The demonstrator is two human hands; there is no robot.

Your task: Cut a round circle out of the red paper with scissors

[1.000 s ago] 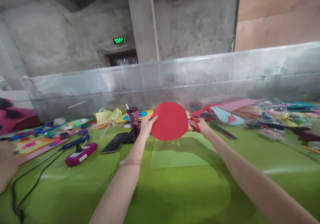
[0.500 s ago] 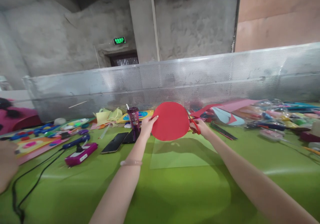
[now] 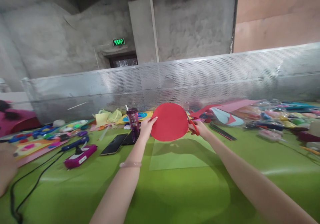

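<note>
A round piece of red paper (image 3: 169,121) is held up in front of me above the table. My left hand (image 3: 148,126) pinches its left edge, thumb on the near face. In my right hand (image 3: 200,129) are red-handled scissors (image 3: 196,128), gripped by the handles. Their blades stand against the right edge of the red paper and are partly hidden there. Below the paper lies a light green sheet (image 3: 180,157), flat on the green table (image 3: 175,194).
A purple cup (image 3: 133,119) with a straw stands behind a black phone (image 3: 114,144). At left are a magenta power strip (image 3: 80,156), a cable and another person's blurred hand (image 3: 7,167). Paper scraps (image 3: 217,114) and packaged craft supplies (image 3: 272,114) line the back right.
The view has shifted very slightly. Both hands, the red paper and the scissors keep nearly the same places relative to one another.
</note>
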